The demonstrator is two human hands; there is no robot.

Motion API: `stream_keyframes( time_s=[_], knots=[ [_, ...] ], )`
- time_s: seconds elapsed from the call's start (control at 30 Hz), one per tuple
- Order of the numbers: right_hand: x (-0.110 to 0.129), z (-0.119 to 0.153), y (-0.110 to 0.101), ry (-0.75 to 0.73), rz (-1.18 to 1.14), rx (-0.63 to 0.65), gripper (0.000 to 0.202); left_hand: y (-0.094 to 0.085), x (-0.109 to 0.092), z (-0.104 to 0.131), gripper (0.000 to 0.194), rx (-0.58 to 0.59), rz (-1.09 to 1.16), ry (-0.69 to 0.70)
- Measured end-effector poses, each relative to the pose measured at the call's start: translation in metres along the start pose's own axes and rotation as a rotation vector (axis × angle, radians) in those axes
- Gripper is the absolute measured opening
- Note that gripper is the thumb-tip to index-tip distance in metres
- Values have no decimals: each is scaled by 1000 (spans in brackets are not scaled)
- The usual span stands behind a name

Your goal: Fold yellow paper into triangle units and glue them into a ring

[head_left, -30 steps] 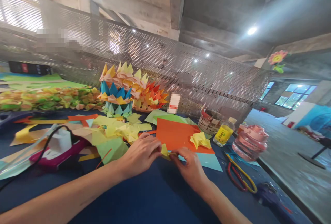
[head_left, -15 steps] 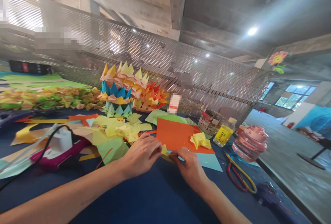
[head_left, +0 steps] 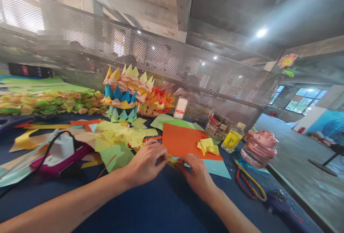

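Observation:
Between my two hands is a small piece of yellow paper [head_left: 171, 159], pinched at its ends. My left hand [head_left: 149, 161] is closed on its left end, and my right hand [head_left: 194, 170], with a ring on one finger, grips the right end. The fingers cover most of the paper, so its exact fold cannot be made out. Just beyond lies an orange sheet [head_left: 178, 138] over a light blue sheet [head_left: 215, 168]. A folded yellow paper piece [head_left: 208, 147] rests on the orange sheet. Left of my hands is a heap of yellow paper pieces [head_left: 120, 134].
Folded-paper crowns [head_left: 126, 96] stand at the back before a perforated metal screen [head_left: 161, 61]. A magenta power strip [head_left: 61, 159] lies left. On the right are a basket [head_left: 219, 127], a yellow-labelled bottle [head_left: 233, 139], a pink bottle [head_left: 260, 148], scissors [head_left: 251, 182] and a glue gun [head_left: 282, 204].
Both hands stay in nearly the same place on the yellow paper. Less of the paper shows between the fingers, and it looks flatter.

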State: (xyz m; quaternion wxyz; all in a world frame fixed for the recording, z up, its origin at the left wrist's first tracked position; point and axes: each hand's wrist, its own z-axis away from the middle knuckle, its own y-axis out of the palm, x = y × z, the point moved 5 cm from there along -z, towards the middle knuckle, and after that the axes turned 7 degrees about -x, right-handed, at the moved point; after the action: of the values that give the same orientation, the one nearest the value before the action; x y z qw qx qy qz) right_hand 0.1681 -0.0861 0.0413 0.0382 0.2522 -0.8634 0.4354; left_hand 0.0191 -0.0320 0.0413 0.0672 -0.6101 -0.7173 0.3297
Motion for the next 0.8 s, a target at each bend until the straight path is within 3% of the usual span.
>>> stream_keyframes(
  time_s=[0.1, 0.3, 0.47, 0.63, 0.8],
  knots=[
    [-3, 1, 0, 30, 23, -12, 5, -2, -2, 0, 16, -13, 16, 15],
    [-5, 4, 1, 59, 11, -7, 22, -4, -5, -1, 15, -22, 45, 29],
    [-2, 3, 1, 76, -50, 9, 9, -5, -8, -1, 16, -18, 56, 34],
    [-2, 4, 2, 118, -53, 22, 12, -6, -8, -1, 9, -18, 60, -18],
    [6, 5, 1, 19, 9, -18, 7, -3, -9, 1, 33, 10, 36, 13]
  ],
)
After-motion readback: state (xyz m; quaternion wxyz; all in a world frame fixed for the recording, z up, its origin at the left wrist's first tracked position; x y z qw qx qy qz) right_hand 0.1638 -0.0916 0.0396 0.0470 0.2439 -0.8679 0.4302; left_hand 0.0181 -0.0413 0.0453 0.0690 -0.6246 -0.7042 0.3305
